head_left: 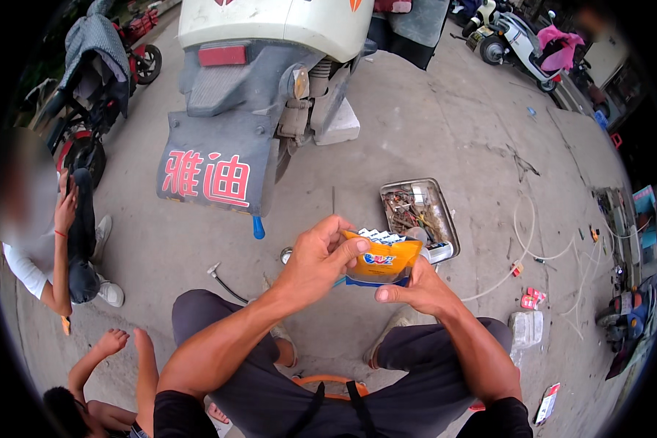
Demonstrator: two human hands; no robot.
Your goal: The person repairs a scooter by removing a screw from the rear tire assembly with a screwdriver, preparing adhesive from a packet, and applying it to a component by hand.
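Over my lap, my left hand (315, 257) and my right hand (415, 290) hold a small orange-and-blue package (382, 270) between them. White pieces with zigzag edges stick out of its top. My left thumb and fingers pinch its upper left corner, while the right hand grips the lower right side with the thumb in front. Just beyond my right hand lies a metal tray (450, 221) full of small tools and parts. Ahead, the rear of a cream scooter (270, 25) shows, with a dark mud flap (169, 139) hanging low.
A black hose with a metal end (226, 283) lies by my left knee. On the right are pale tubing (531, 219), a red-and-white packet (533, 298) and a clear plastic-wrapped block (525, 328). Two people are at the left, one with a phone. Other scooters (515, 44) stand behind.
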